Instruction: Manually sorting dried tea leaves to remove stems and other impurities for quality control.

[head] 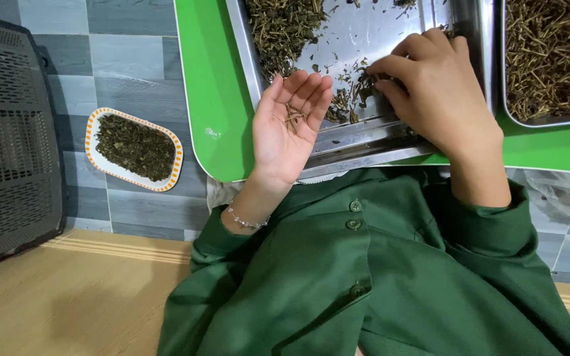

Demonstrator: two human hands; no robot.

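1. Head view: my left hand [289,125] lies palm up over the near rim of the steel tray [364,142], its grip released, fingers flat, with a few thin brown stems [293,117] resting loose in the palm.
2. My right hand [440,86] is knuckles up inside the same tray, fingertips pinched down into a small heap of dried leaves [351,99]. I cannot tell whether the pinch has anything in it; the fingers hide it.
3. Risk, as I judge it: the stems sit on an open, slightly tilted palm with nothing closed over them. A tip toward the wrist or a nudge from the right hand could send them back into the leaves, or over the rim onto my green coat [377,277].
4. A second risk: the leaves are light and crumbly, so a hard pinch may break them or carry leaf bits along with a stem.
5. Containers: the steel tray holds a thick pile of dried leaf and stalk at its far left, scattered bits across its bare middle, and the small heap near me.
6. A second tray [496,79] to the right is filled with brown stems alone.
7. Both stand on a green tray [212,86].
8. An oval dish [94,155] with an orange rim, well apart on the tiled floor, holds dark sorted leaf.
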